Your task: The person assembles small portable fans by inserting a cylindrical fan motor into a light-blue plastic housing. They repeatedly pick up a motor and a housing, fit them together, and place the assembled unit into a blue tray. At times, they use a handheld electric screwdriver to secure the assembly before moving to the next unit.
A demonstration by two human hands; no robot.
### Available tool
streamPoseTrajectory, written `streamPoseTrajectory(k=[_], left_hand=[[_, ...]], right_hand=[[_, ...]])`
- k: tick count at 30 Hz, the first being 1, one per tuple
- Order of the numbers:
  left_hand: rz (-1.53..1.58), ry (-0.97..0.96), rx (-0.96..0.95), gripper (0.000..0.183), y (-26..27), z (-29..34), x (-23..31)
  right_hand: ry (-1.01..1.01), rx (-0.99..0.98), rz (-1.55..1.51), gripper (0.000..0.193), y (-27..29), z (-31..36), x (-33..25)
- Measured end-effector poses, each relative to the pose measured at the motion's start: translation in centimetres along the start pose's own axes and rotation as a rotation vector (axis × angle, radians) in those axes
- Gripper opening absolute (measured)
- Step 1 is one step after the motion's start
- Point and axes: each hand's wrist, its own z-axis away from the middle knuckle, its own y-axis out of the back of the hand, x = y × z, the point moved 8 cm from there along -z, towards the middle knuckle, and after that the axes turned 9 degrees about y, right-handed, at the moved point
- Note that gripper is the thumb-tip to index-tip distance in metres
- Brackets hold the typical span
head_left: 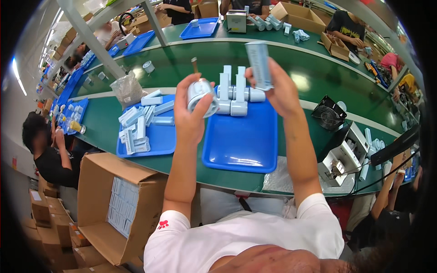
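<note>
My left hand [187,116] is closed around a pale blue, round hollow housing [198,92], its open end toward me. In my right hand [283,88] a pale blue, long flat handle piece [258,67] with lettering is gripped upright. The two parts are apart, held above a blue tray [240,157]. At that tray's far end stand several handheld units [238,107], each a round body with an upright handle. Left of it, a second blue tray [159,148] carries a heap of loose pale blue handle pieces [141,125].
At lower left an open cardboard box [93,193] is packed with pale blue parts. A clear plastic bag [126,90] lies behind the left tray. To the right stand a metal-cased device [339,166] and a black fan-like part [328,116]. Co-workers sit around the green conveyor [318,63].
</note>
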Motion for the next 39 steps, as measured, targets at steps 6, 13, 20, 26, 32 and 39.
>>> streamPoseTrajectory(k=[6, 13, 20, 26, 32, 39], left_hand=[[0.008, -0.059, -0.046, 0.051, -7.4, -3.2, 1.4], [-0.227, -0.098, -0.236, 0.057, -10.7, -3.3, -0.6], [-0.218, -0.125, -0.358, 0.061, -11.6, -3.9, -2.3], [-0.184, -0.067, -0.345, 0.064, -11.3, -4.0, -2.1], [-0.207, 0.068, -0.39, 0.06, -11.6, -3.3, -1.7], [-0.111, -0.075, -0.33, 0.052, -10.9, -3.7, -1.0]], right_hand=[[0.235, 0.07, -0.201, 0.057, 2.7, 2.4, -6.7], [0.473, 0.107, -0.116, 0.059, 4.3, 3.1, -8.3], [0.67, 0.221, -0.184, 0.068, 5.9, 4.1, -8.5], [0.697, 0.199, -0.184, 0.074, 4.6, 4.3, -8.6], [0.76, 0.143, -0.091, 0.07, 3.2, 4.2, -8.6], [0.702, 0.183, 0.005, 0.071, 3.9, 3.7, -7.7]])
